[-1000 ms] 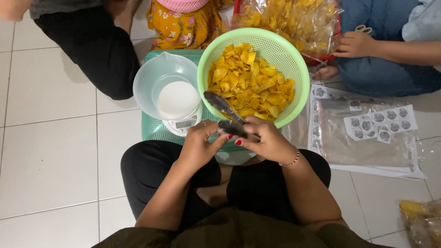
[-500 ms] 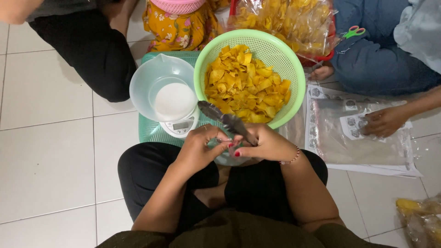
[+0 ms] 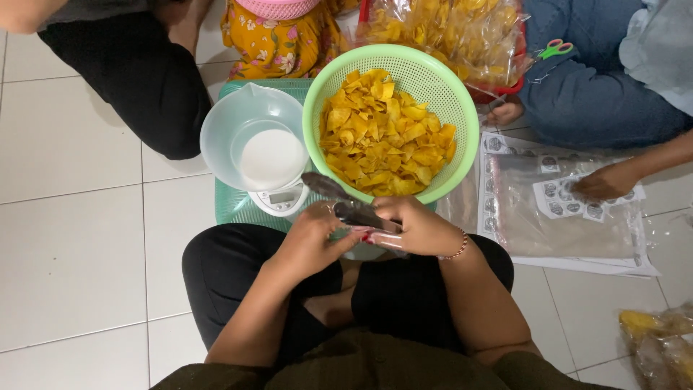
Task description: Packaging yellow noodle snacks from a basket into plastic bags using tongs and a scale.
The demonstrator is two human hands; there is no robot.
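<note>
The person is sitting cross-legged on the tiled floor [image 3: 72, 238], both hands meeting just below the green basket [image 3: 440, 94] of yellow chips [image 3: 382, 141]. The right hand [image 3: 419, 230] is holding metal tongs [image 3: 346, 202], its grip clamped on their handle end while the tips are pointing toward the basket's near rim. The left hand [image 3: 314, 238] is curling its grip around a small clear bag [image 3: 372, 242]. Left of the basket, a clear bowl [image 3: 249, 137] is sitting on a white scale [image 3: 281, 198]. Right of the basket, another person's hand [image 3: 603, 184] is resting on sticker sheets [image 3: 570, 198].
</note>
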